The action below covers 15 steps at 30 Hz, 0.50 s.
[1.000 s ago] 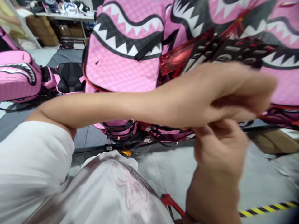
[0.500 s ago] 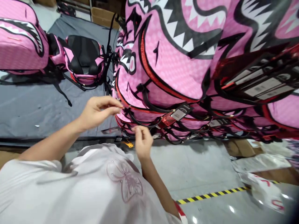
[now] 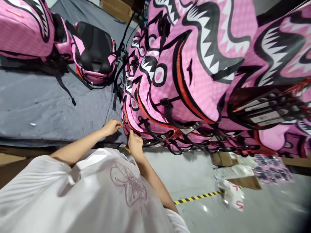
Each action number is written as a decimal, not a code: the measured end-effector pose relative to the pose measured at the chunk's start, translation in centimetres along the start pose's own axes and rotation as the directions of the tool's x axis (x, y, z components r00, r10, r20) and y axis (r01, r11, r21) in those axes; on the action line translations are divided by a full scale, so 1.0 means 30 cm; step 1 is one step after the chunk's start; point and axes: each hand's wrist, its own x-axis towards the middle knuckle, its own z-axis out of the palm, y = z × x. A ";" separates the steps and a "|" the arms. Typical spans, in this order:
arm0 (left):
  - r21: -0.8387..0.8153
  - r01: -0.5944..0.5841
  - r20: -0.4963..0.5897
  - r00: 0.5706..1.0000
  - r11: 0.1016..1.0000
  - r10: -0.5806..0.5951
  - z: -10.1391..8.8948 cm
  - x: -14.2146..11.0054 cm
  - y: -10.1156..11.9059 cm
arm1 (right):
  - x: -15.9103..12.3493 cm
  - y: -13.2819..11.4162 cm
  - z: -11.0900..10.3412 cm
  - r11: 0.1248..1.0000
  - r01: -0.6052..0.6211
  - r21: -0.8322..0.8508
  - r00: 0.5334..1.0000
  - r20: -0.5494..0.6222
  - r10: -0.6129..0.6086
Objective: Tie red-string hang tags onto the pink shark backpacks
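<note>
"Quick, where're the hands, rel. to the stack of pink bags point(image 3: 156, 94)?"

"Both at its near left corner. The left hand point(image 3: 111, 127) is just outside that end, thumb & fingers drawn together — can't tell if it grips anything, too small to see."

"And the right hand point(image 3: 135, 142)?"

"Just beside it, at the stack's front edge, nr the low pink bag point(image 3: 131, 113) w/ red edging. Fingers curled in; can't tell what, if anything, is btwn them."

"Where's that bag exactly?"

"Low in the stack, at its left end, w/ other shark-mouth bags above."

"What's left of the stack?"

"A grey sheet point(image 3: 48, 100). On it, a backpack point(image 3: 94, 48) w/ its black padded side up, & past that a big pink bag point(image 3: 26, 29)."

"Other side?"

"A bunch of tags point(image 3: 267, 118), some w/ pale panels, at the stack's right part. On the floor point(image 3: 179, 165) in front of the stack: cardboard point(image 3: 221, 158) close by its edge, then — further out — a plastic bag point(image 3: 233, 196) w/ red marks, just beside yellow-&-black tape point(image 3: 199, 197)."
</note>
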 end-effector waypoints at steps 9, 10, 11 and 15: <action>-0.086 -0.062 0.096 0.993 0.994 0.071 0.048 0.058 0.011 | -0.056 0.045 0.085 0.865 -0.217 0.453 0.960 -0.060 0.273; -0.102 -0.070 0.111 0.990 0.992 0.082 0.058 0.068 0.015 | -0.050 0.043 0.090 0.856 -0.231 0.463 0.957 -0.050 0.285; -0.114 -0.075 0.126 0.988 0.991 0.090 0.071 0.077 0.020 | -0.041 0.041 0.091 0.851 -0.241 0.467 0.954 -0.046 0.295; -0.173 -0.071 0.182 0.978 0.982 0.102 0.126 0.113 0.042 | -0.007 0.035 0.073 0.851 -0.299 0.432 0.940 -0.021 0.341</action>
